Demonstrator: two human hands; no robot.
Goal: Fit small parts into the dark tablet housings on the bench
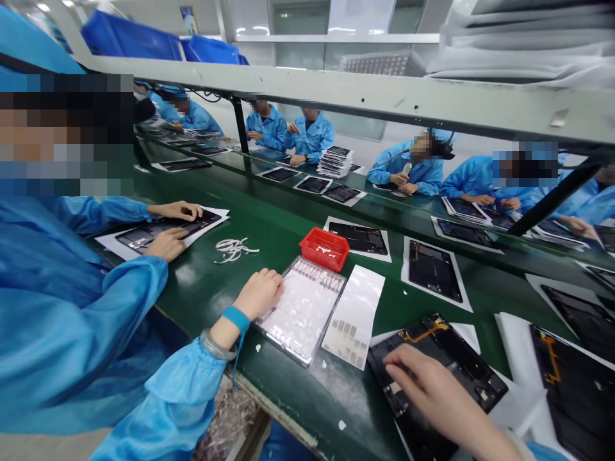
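My left hand (262,293), with a blue wrist strap, is at the left side of a clear shallow tray (300,314). Its fingers are curled together, and their tips are partly hidden. Small wired parts line the tray's far end, and another small dark part lies near my left hand. My right hand (427,384) lies over a black tablet housing (461,358) with an orange flex cable, fingers stretched out and loosely bent. No object shows in that hand. Between tray and housing lies a white sheet (355,314) with grey square stickers.
A red bin (324,248) with small white pieces stands behind the tray. More black housings (435,269) on white sheets lie along the green bench (230,211). White strips (235,250) lie left. A co-worker's hands (168,243) work close by. A shelf (312,89) crosses overhead.
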